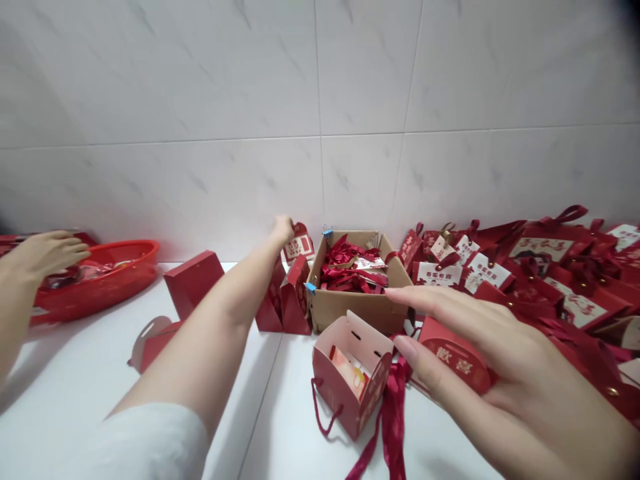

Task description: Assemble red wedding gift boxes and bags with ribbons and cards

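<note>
My left hand reaches forward to the wall, its fingers closed at the edge of a small red gift box with a white printed panel; the fingertips are hidden. My right hand is open, fingers stretched out, above a red box with gold characters that lies partly under it. In front of me an open red gift box with a cord handle stands tilted, small packets inside. A dark red ribbon lies beside it. Behind it sits a cardboard box full of ribbons and tags.
Rows of finished red gift boxes with tags fill the right side. At left, another person's hand is over a red plastic basin. More red boxes stand near my left arm. A tiled wall closes off the back.
</note>
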